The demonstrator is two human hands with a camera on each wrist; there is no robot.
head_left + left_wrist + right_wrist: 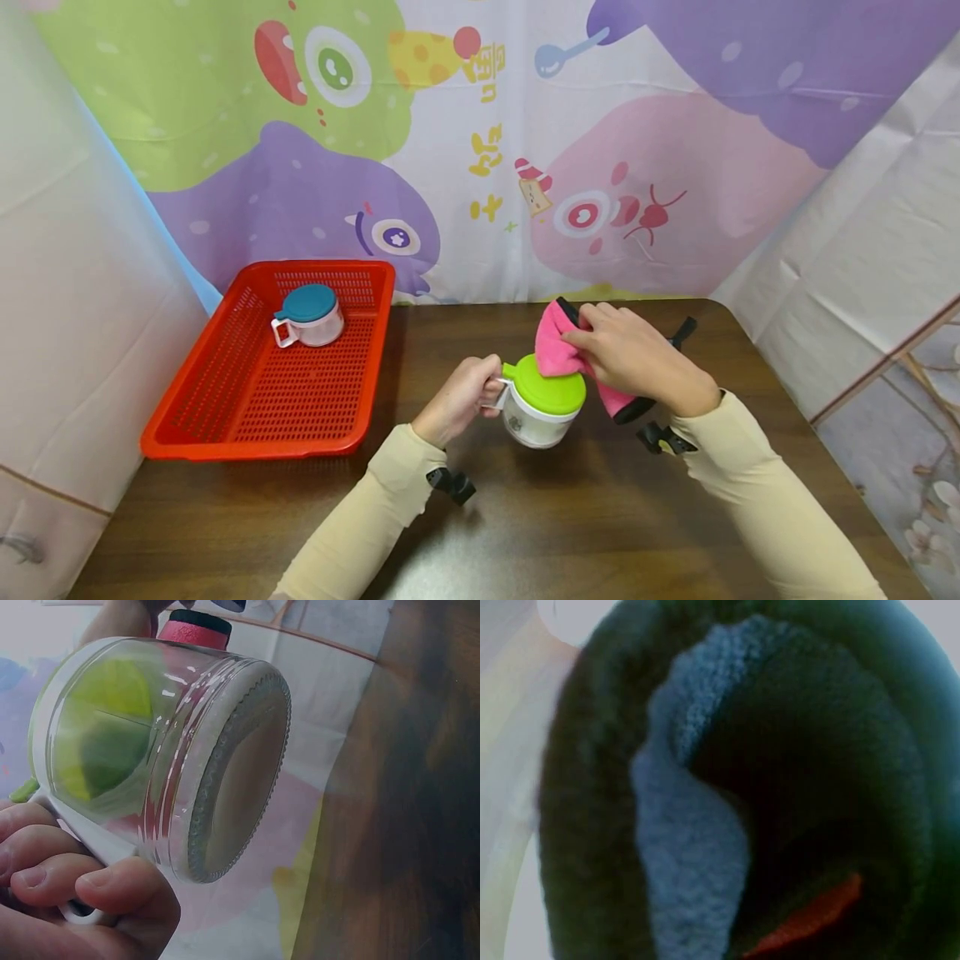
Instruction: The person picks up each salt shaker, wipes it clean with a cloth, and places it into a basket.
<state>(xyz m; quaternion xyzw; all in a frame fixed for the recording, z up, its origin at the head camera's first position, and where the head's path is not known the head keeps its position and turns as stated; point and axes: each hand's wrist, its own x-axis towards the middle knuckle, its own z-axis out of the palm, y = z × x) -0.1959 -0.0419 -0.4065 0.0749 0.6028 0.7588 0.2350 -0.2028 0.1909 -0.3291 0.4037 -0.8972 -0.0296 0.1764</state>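
A clear jar with a lime-green lid and a white handle is held over the table by my left hand, whose fingers curl round that handle. The left wrist view shows the jar's ridged glass base, and the green lid shows through its wall. My right hand grips a pink cloth with black edging and holds it against the top of the lid. Folds of the cloth fill most of the right wrist view, hiding the right fingers there.
At the left of the brown wooden table stands a red plastic basket. Inside it sits a similar jar with a blue lid. A printed curtain hangs behind the table. A black strap shows beyond the right wrist.
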